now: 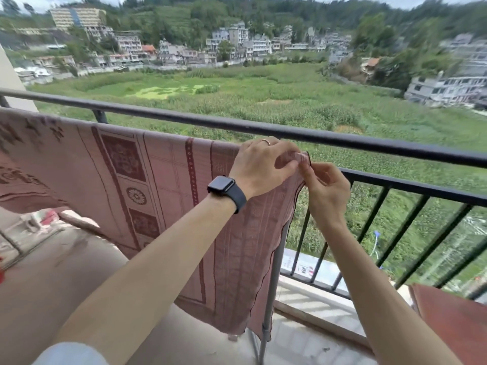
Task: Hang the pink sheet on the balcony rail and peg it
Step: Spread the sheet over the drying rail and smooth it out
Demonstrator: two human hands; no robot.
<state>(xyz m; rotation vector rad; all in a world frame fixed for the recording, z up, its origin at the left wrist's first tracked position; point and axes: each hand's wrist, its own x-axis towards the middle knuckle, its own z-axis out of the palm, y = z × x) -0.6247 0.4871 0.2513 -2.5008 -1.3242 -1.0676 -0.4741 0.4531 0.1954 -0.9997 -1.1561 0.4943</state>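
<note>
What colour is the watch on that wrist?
Black, strap and face; the watch shows clearly in the head view.

Hidden, cropped and blurred regions, head view.
The sheet (147, 180) runs off the left edge; its support is covered by cloth, and its top right corner sits behind the left hand (259, 164). Whether the right hand (325, 188) holds a peg cannot be told. The rail (342, 139) exits both sides. Right-side buildings (445, 88) are motion-blurred.
</note>
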